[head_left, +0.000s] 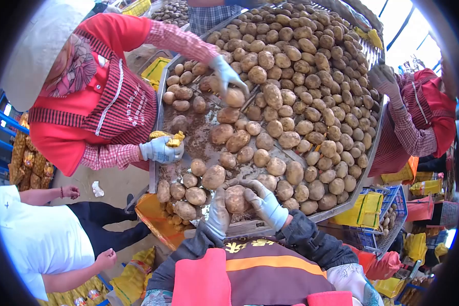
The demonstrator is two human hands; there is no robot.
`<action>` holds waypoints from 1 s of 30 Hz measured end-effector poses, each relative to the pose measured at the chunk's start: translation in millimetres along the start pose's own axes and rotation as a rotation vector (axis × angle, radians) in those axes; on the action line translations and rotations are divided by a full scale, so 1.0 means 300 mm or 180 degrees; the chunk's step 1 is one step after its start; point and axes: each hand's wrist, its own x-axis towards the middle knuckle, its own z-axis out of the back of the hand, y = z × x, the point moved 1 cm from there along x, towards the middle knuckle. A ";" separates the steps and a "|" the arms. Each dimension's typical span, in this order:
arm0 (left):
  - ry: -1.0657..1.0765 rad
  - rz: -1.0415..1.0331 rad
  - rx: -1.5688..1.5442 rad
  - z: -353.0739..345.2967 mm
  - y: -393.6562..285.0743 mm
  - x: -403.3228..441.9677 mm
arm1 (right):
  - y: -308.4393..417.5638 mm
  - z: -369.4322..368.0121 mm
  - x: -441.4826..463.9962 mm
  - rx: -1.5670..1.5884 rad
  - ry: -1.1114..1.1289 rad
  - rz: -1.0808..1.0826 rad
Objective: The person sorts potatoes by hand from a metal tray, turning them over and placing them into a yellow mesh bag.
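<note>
A brown potato (236,199) is held between my two gloved hands at the near edge of the metal sorting table (201,135). My left hand (217,213) grips the potato from its left side, in a dirty white work glove. On the other side my right hand (265,205), gloved the same way, has its fingers curled over the potato's right and upper side. A loose group of potatoes (195,196) lies left of my hands. To the right and beyond, a large heap of potatoes (316,92) covers the table.
A co-worker's gloved hand (229,76) holds a potato at the table's left side; their other hand (162,149) has something yellow in it. Another co-worker (415,112) stands at the right edge. Below right is a blue crate (392,209); an orange container (160,214) sits below left.
</note>
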 end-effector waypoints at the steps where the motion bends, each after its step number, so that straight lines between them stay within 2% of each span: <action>1: 0.0036 0.0034 0.0012 -0.006 0.007 0.002 | -0.001 0.010 -0.007 -0.0134 0.0002 0.0054; 3: 0.0220 -0.0182 0.0186 -0.013 0.042 0.008 | 0.001 0.018 -0.028 0.0070 -0.0068 0.0043; 4: 0.0198 -0.0470 0.1169 0.048 0.123 0.043 | 0.001 0.026 -0.041 0.0236 -0.0127 0.0032; 5: 0.0707 -0.0469 0.1021 0.060 0.226 0.099 | -0.059 0.029 -0.061 0.0420 -0.0250 -0.0428; 6: 0.0958 -0.0383 0.0968 0.016 0.261 0.114 | -0.084 0.053 -0.080 0.0927 -0.0077 -0.0511; 7: 0.0948 -0.0047 0.0594 -0.027 0.281 0.126 | -0.100 0.089 -0.109 0.1437 0.0079 -0.0547; 9: 0.0873 0.0703 -0.0059 -0.106 0.285 0.145 | -0.133 0.169 -0.185 0.2960 -0.0285 -0.0706; 10: 0.0768 0.1092 -0.0339 -0.131 0.282 0.137 | -0.194 0.233 -0.241 0.2807 -0.0351 -0.0478; 11: 0.0792 0.0699 0.0532 -0.142 0.253 0.100 | -0.144 0.296 -0.309 0.3386 -0.0777 -0.0528; 12: 0.0788 0.0239 0.1385 -0.148 0.204 0.053 | -0.160 0.379 -0.390 0.3509 -0.1031 -0.0409; 13: 0.1118 0.0387 0.1400 -0.170 0.157 0.013 | -0.195 0.470 -0.480 0.3630 -0.1248 -0.0298; 15: 0.1364 0.0209 0.1755 -0.167 0.146 0.015 | -0.240 0.654 -0.666 0.3891 -0.2371 0.0126; 16: 0.1372 0.0220 0.1767 -0.145 0.172 0.024 | -0.258 0.754 -0.770 0.3144 -0.1649 0.1476; 17: 0.1653 -0.0017 0.1987 -0.108 0.222 0.048 | -0.291 0.880 -0.889 0.2720 -0.1977 0.1918; 18: 0.1882 -0.0265 0.2219 -0.068 0.268 0.068 | -0.286 0.952 -0.983 0.3068 -0.3910 0.1902; 19: 0.2245 0.0517 0.2522 -0.030 0.309 0.096 | -0.249 1.003 -1.039 0.2297 -0.3716 0.2594; 20: 0.2471 -0.0043 0.2920 -0.101 0.261 0.050 | -0.317 1.104 -1.136 0.1603 -0.3577 0.2630; 21: 0.2804 -0.0244 0.2705 -0.149 0.240 0.023 | -0.391 1.179 -1.151 0.0936 -0.3374 0.2670; 22: 0.3129 -0.0522 0.2930 -0.154 0.228 0.013 | -0.207 1.033 -1.012 0.2353 -0.4256 0.2089; 23: 0.3316 -0.0312 0.2854 -0.143 0.232 0.005 | -0.157 0.981 -0.905 0.1961 -0.4689 0.1407; 25: 0.3353 -0.0263 0.3120 -0.161 0.179 -0.021 | -0.172 0.858 -0.685 -0.0270 -0.4251 0.0699; 27: 0.3312 -0.0337 0.3308 -0.088 0.175 -0.018 | -0.005 0.574 -0.453 -0.1366 -0.2605 0.0546; 29: 0.3336 -0.0410 0.3492 -0.019 0.168 -0.017 | -0.047 0.469 -0.338 -0.4383 -0.1450 0.0463; 30: 0.3116 -0.1074 0.3947 0.018 0.153 -0.023 | -0.065 0.418 -0.283 -0.4454 -0.1129 0.0425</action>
